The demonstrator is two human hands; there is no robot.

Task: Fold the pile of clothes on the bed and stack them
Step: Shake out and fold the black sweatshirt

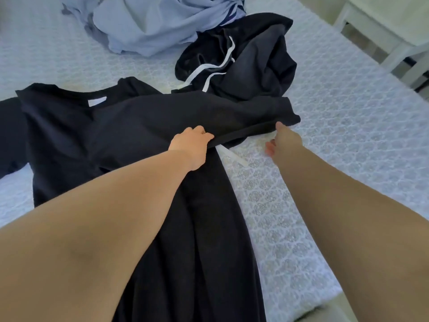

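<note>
Your forearms reached far over bed (348, 135). Left hand (190, 142) gripped folded edge of black garment (139, 126) spread mid-bed; right hand (284, 138) pinched same edge further right. Black drawstring shorts (255, 66) and light blue clothes (151, 24) lay crumpled beyond.

The black garment (144, 126) is matt, soft-looking cloth, the crumpled pale blue fabric (148, 24) smoother and lightly creased, and the bed cover (348, 126) a textured, patterned quilted cloth.
</note>
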